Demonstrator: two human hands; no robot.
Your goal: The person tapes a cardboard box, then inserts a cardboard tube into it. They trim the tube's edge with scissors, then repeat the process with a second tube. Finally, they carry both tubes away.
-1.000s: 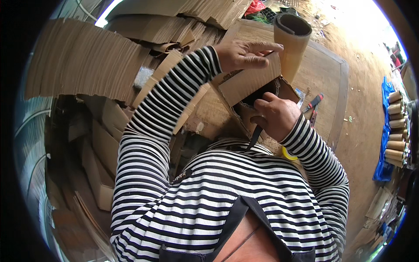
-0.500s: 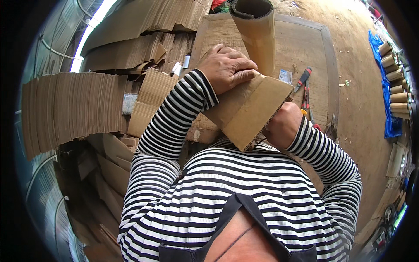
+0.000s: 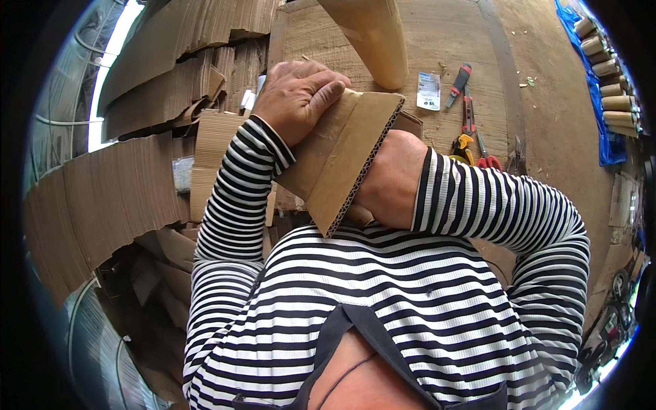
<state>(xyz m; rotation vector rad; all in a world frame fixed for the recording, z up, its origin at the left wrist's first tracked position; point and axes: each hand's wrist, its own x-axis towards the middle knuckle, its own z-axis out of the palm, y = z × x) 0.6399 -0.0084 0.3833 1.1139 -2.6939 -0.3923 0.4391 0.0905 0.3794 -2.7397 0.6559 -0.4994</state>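
A folded piece of brown cardboard (image 3: pixel 342 143) is held tilted in front of my chest, its corrugated cut edge facing right. My left hand (image 3: pixel 301 96) grips its far left end, fingers closed over the top edge and thumb lying along it. My right hand (image 3: pixel 393 178) reaches in behind the corrugated edge, its back toward me and its fingers hidden by the cardboard. Another bit of cardboard (image 3: pixel 410 124) shows just beyond that hand. A thick brown cardboard tube (image 3: pixel 372 41) stands past the cardboard on the wooden board (image 3: pixel 444 20).
To the right on the board lie a red and grey utility knife (image 3: pixel 459 85), a red cutter (image 3: pixel 468 113), a yellow-handled tool (image 3: pixel 463 147), red-handled scissors (image 3: pixel 486 160) and a small printed packet (image 3: pixel 428 91). Stacked cardboard sheets (image 3: pixel 102 198) fill the left. Several tubes (image 3: pixel 605 68) rest on blue sheeting at far right.
My right hand has moved left and further behind the cardboard. The cardboard has tipped, its corrugated edge now steeper. The whole view has shifted, so the tube and tools appear higher and further left.
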